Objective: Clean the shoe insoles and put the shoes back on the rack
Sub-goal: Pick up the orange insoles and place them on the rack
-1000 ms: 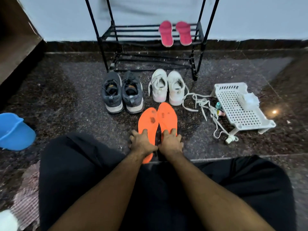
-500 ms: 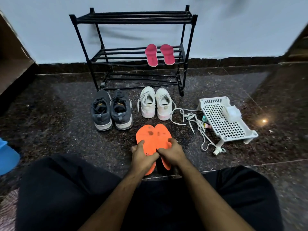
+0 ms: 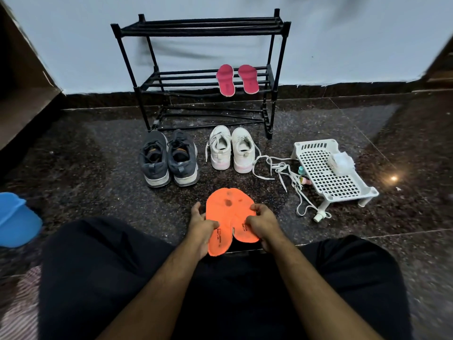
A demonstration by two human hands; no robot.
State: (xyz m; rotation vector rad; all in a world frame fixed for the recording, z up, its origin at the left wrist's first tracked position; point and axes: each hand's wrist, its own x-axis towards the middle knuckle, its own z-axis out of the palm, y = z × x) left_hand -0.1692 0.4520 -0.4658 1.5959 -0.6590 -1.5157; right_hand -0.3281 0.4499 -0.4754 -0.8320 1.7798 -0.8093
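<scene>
Both hands, left hand (image 3: 202,227) and right hand (image 3: 263,223), are now gripping the pair of stained orange foam insoles (image 3: 229,218), lifting them off the dark granite floor (image 3: 98,168) where they were lying flat, suggesting cleaning is starting.

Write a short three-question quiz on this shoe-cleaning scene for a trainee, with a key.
1. True or false: the pink insoles lie on the top shelf of the black rack.
2. What do the left hand and right hand hold?
3. Which pair has loose laces trailing on the floor: A grey shoes, B white shoes?

Key: 1 false, the middle shelf. 2 the orange insoles. 3 B.
</scene>
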